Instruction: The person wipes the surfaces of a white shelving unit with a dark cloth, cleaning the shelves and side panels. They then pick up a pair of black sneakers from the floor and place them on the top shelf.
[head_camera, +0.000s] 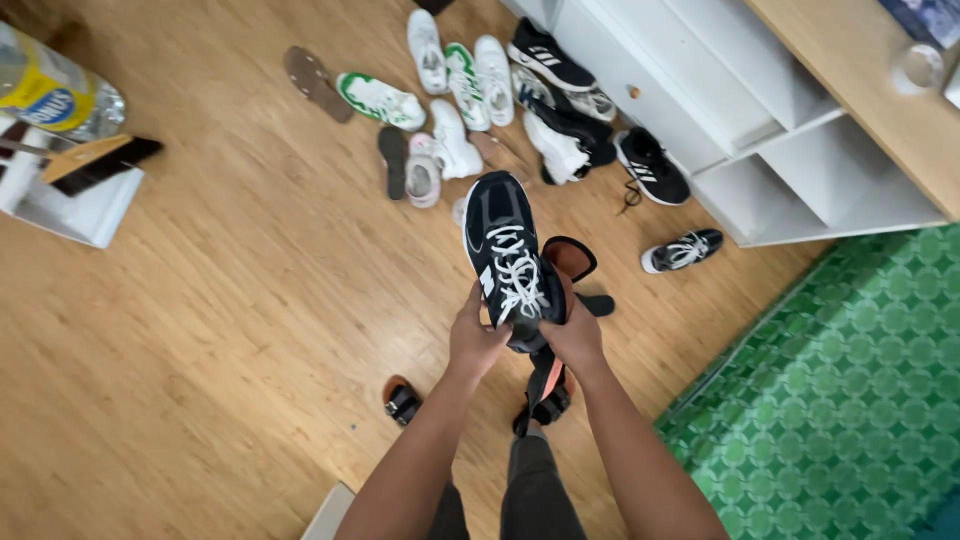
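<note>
Both hands raised over the wooden floor (200, 330), clamped on one black sneaker (503, 250) with white laces. Left hand (477, 340) closed around the sneaker's heel end from its left side, fingers curled onto the upper; right hand (573, 338) closed on the same heel end from the right, thumb by the tongue. Toe pointing away from the grip, sole down, shoe roughly level. Just behind the grip and partly hidden by the sneaker, an orange-lined sandal (570, 256); below the grip, on the floor, feet in dark sandals (402, 402) with orange trim. Well beyond the toe, a scattered pile of shoes (470, 90): white sneakers, green-and-white ones, black ones, a brown flat sole. Right of that pile, a white shelf (760, 130) with open compartments, one black sneaker (683, 250) lying in front of it. Near right of the grip, a green patterned mat (860, 400). Far left, a white box (70, 205) with a brush and a bottle.
</note>
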